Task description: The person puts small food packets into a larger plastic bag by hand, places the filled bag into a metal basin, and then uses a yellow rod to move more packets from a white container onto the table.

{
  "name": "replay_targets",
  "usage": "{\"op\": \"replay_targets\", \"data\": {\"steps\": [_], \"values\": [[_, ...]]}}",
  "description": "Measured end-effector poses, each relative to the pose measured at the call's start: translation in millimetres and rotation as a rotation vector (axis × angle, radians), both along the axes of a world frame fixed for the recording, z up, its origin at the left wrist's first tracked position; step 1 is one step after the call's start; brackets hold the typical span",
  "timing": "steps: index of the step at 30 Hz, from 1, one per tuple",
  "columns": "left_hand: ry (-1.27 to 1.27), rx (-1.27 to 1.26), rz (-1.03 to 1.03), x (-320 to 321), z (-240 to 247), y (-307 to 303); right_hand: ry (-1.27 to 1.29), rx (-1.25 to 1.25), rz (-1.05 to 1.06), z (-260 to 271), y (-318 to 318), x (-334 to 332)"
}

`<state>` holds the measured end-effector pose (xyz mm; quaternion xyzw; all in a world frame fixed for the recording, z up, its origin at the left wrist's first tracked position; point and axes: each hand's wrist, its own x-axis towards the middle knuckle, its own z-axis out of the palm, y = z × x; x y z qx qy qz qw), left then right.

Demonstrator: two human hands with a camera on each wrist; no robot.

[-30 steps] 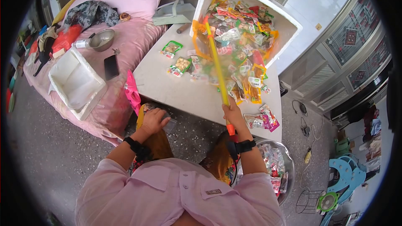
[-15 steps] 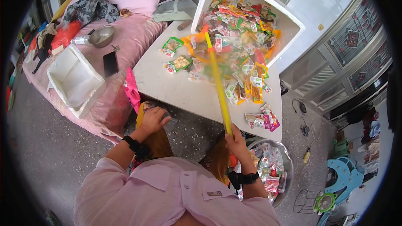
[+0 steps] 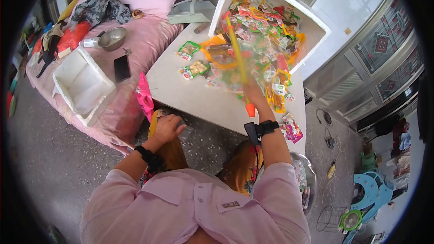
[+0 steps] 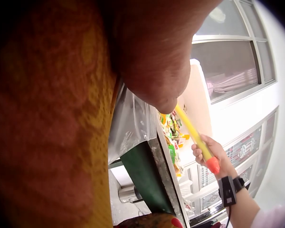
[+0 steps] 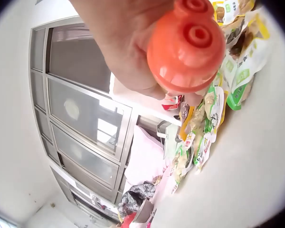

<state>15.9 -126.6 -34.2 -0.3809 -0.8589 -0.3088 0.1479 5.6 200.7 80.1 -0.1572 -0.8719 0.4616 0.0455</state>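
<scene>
In the head view my right hand [image 3: 254,95] grips a long yellow stick [image 3: 237,49] near its lower end, over the table. The stick's orange knobbed end [image 5: 187,52] sticks out of the fist in the right wrist view. Its far orange tip reaches the pile of snack packets [image 3: 264,27] spilling from a white foam box [image 3: 312,36]. My left hand [image 3: 167,128] rests on the left knee in yellow patterned trousers [image 4: 52,118]. A clear plastic bag [image 4: 133,121] shows by its fingers in the left wrist view.
The pale table [image 3: 167,81] bears loose packets [image 3: 196,69] near its left side. Below its right corner stands a metal basin [image 3: 312,176] of packets. A pink-covered bed [image 3: 149,49] on the left holds a small foam box [image 3: 97,90], phone [image 3: 121,68] and metal bowl [image 3: 113,38].
My right hand drew the stick back toward the body, then pushed it forward over the table, and its tip now sits farther into the foam box. The left hand stayed on the knee.
</scene>
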Motion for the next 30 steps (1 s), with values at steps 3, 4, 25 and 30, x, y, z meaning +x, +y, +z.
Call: {"op": "replay_targets", "data": {"steps": [3, 4, 25, 30], "values": [[0.006, -0.003, -0.003, 0.6, 0.7, -0.3, -0.014, 0.097, 0.063, -5.1, 8.6, -17.4], [0.002, -0.001, -0.004, -0.1, 0.4, 0.4, -0.006, 0.124, 0.073, -6.2, 9.5, -17.2], [0.041, 0.022, -0.015, 0.9, -2.1, 4.1, -0.065, 0.140, -0.060, -2.5, -12.4, 199.8], [0.013, 0.021, -0.040, 0.3, -3.1, 9.3, 0.001, 0.042, -0.109, 13.1, -2.3, 125.0]]}}
